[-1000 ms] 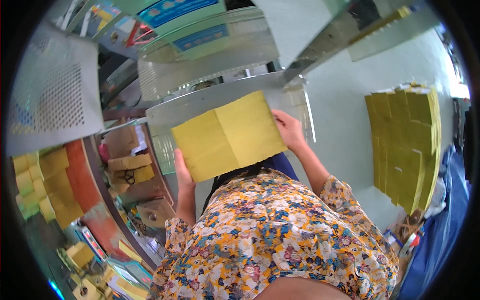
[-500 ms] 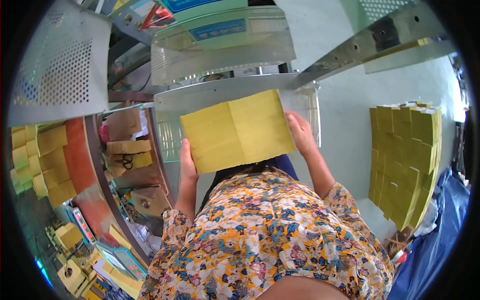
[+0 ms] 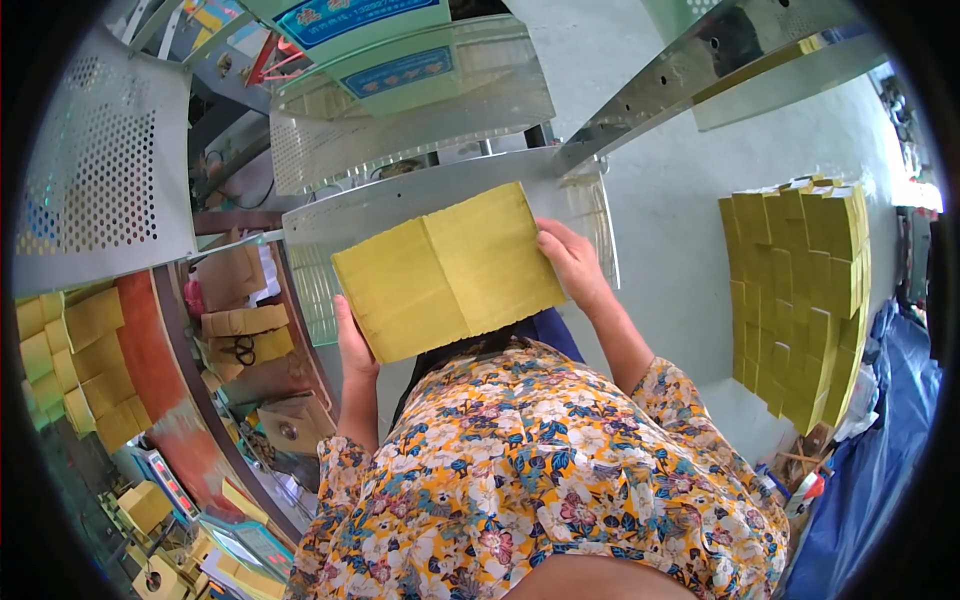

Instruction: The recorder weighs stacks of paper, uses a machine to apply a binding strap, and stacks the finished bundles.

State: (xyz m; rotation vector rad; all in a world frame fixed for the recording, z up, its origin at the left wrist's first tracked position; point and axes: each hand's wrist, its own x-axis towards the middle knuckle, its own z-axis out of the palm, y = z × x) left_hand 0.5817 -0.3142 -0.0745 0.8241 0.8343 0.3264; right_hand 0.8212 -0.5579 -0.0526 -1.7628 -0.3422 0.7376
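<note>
Head view: held yellow paper [image 3: 450, 275] between both hands, near the middle of the view and a little toward 11 o'clock. Had the hands well apart, with the paper spanning the gap. Clasped its left edge, at 8 to 9 o'clock, with the left hand [image 3: 355, 345], and its right edge, at 2 to 3 o'clock, with the right hand [image 3: 572, 262], thumb near the upper corner. Could not tell the lie of the fingers hidden underneath, nor the number of layers in the paper. Held it slanting, right end higher in view, with a crease across its middle and a ragged lower edge. Saw a grey metal plate [image 3: 400, 200] partly hidden by the paper at 12 o'clock, a clear panel [image 3: 420, 120] past it, a perforated metal panel [image 3: 110, 190] at 10 o'clock and a metal beam [image 3: 660, 95] at 1 to 2 o'clock. Noted piled yellow bundles [image 3: 795, 290] at 3 o'clock, a blue tarp [image 3: 860, 480] at 4, and black-handled scissors [image 3: 243, 350] near 9. Wore a flower-patterned top [image 3: 540, 450], filling 6 o'clock.
</note>
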